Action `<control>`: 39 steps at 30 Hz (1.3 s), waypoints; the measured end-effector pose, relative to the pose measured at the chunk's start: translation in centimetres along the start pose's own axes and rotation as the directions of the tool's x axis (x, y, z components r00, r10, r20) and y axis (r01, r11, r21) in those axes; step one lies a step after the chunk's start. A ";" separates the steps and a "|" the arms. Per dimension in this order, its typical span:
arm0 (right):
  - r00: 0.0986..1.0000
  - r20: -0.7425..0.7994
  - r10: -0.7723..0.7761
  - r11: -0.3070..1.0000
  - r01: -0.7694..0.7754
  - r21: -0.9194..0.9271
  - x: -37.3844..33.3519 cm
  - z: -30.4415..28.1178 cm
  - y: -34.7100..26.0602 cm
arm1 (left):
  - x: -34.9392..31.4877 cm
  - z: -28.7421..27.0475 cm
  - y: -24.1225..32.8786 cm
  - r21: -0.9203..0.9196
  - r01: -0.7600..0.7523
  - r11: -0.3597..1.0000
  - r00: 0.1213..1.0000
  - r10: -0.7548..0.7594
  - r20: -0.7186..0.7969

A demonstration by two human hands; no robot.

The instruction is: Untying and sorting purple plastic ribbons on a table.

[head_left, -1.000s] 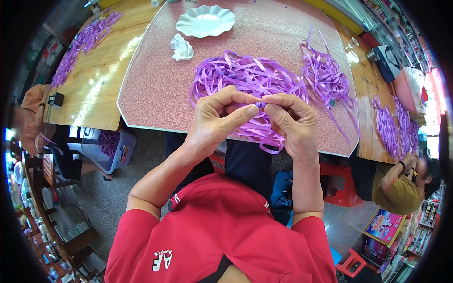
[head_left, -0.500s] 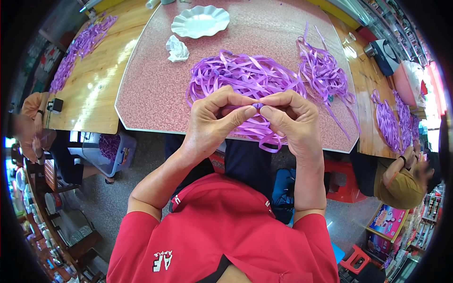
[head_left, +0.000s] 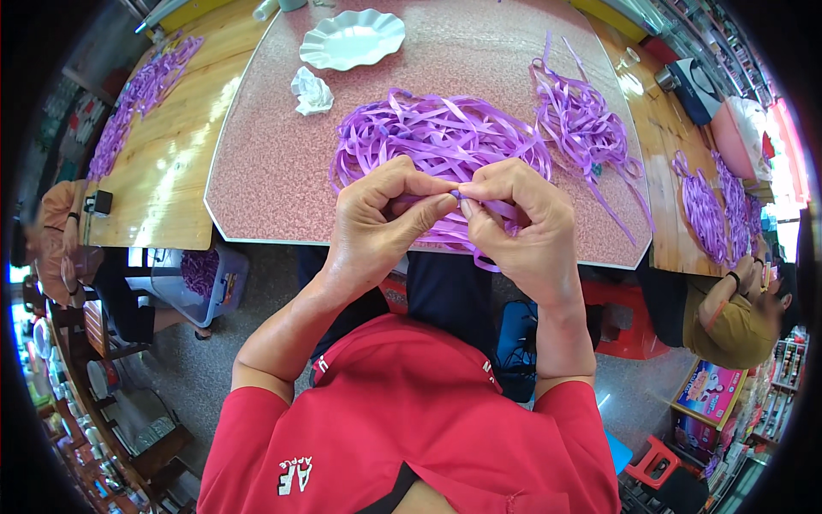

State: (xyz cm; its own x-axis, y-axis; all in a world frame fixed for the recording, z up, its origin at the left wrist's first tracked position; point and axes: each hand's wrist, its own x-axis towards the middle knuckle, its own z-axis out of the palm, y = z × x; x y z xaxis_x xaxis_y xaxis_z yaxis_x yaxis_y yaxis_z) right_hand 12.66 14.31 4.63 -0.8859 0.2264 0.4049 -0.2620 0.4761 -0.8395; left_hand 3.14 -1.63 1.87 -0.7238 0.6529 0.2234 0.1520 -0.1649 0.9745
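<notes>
Above the pink table (head_left: 270, 167), your left hand (head_left: 375, 218) and right hand (head_left: 533, 224) share a closed grip on a small purple piece (head_left: 456, 196); heaped purple ribbons (head_left: 441, 128) lie at 12 o'clock, where a slackened pinch could lose it among matching loops.

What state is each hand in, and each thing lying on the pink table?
Left hand: pinched shut on small purple piece
Right hand: pinched shut on that piece too
Large ribbon pile: loose, tangled
Smaller ribbon pile: loose, strands trailing
Scalloped plate: face up
White wad: crumpled
</notes>
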 end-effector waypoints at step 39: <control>0.969 -0.069 -0.237 0.972 0.236 -0.014 -0.8 0.3 0.7 | 0.3 -1.0 0.2 -0.270 0.087 0.959 0.985 -0.042 0.170</control>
State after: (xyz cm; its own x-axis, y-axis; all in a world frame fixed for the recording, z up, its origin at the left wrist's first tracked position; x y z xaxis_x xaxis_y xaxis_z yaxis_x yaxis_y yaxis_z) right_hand 13.07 14.22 3.60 -0.7701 0.1656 0.6161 -0.4583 0.5283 -0.7148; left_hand 2.27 -2.16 2.17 -0.6045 0.7754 0.1826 -0.0995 -0.3010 0.9484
